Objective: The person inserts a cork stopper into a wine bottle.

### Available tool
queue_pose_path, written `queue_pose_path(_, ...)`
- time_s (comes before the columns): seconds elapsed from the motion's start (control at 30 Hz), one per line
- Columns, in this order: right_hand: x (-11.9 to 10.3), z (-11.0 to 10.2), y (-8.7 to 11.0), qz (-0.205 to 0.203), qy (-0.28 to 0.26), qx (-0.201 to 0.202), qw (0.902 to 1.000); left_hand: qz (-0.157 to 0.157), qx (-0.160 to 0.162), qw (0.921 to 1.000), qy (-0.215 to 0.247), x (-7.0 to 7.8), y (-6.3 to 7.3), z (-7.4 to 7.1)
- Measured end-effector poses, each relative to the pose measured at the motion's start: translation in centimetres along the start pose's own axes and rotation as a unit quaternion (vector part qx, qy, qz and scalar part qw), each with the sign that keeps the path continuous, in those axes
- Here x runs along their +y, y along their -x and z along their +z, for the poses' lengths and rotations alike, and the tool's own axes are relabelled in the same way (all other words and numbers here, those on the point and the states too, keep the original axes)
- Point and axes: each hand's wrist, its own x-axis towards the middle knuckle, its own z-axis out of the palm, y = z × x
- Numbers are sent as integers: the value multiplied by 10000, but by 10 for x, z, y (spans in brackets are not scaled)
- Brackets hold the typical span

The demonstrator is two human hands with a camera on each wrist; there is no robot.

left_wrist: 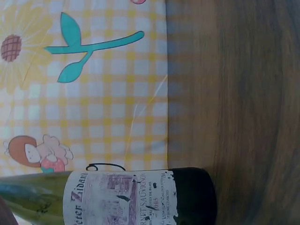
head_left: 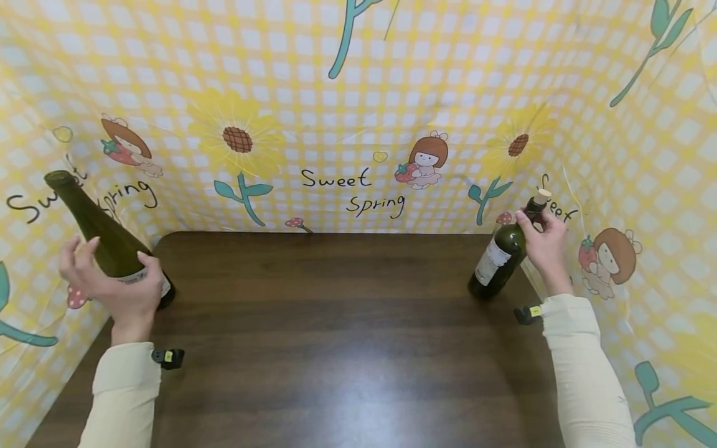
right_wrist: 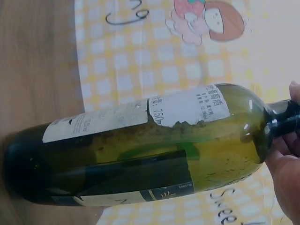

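Note:
At the left, a tall green wine bottle (head_left: 106, 239) stands on the table, its top uncorked and its label facing inward. Close against it is my left hand (head_left: 120, 286), fingers spread beside the glass and thumb at its right side. Only a bit of that hand shows in the left wrist view, by the shoulder of the bottle (left_wrist: 117, 197). My right hand (head_left: 544, 242) pinches the neck of a second green wine bottle (head_left: 498, 261), which has a cork (head_left: 542, 196) in its mouth. Torn labels show on this bottle (right_wrist: 140, 150) in the right wrist view.
A dark brown wooden table (head_left: 325, 311) lies between the bottles. Yellow checked cloth (head_left: 336, 124) with flowers and cartoon figures rises at the back and both sides, close to both bottles. A small black camera sits on each wrist.

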Motion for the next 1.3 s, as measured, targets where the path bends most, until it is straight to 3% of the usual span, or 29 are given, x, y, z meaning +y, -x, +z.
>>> queue_pose_path(0.13, 14, -10, -4, 38, 30, 5, 10000, -397, -73, 9982, -435, -1, -5, -11)
queue_pose_path(0.23, 32, -15, -9, 277, 154, 80, 9995, -1172, -327, 9900, -710, -2, -7, -18)
queue_pose_path(0.33, 49, -21, -15, 329, 249, 257, 9988, -2169, -609, 9720, -661, -6, -12, -21)
queue_pose_path(0.47, 61, -31, -20, 249, 386, 391, 9982, -3124, -968, 9445, -316, -17, -19, -22)
queue_pose_path(0.67, 64, -44, -20, 410, 612, 504, 9960, -3977, -1710, 9014, 117, -41, -24, -23)
queue_pose_path(0.77, 61, -47, -17, 410, 658, 533, 9956, -4124, -1890, 8908, 253, -54, -26, -20)
queue_pose_path(0.87, 58, -48, -14, 463, 600, 526, 9957, -4019, -2008, 8934, -56, -65, -25, -18)
queue_pose_path(1.07, 65, -48, -12, 692, 632, 335, 9950, -3662, -1932, 9074, -722, -81, -20, -15)
queue_pose_path(1.2, 65, -53, -6, 824, 833, -297, 9927, -3676, -1568, 9123, -889, -85, -20, -11)
queue_pose_path(1.3, 66, -59, 8, 973, 911, -722, 9884, -3564, -1088, 9215, -1095, -85, -19, -5)
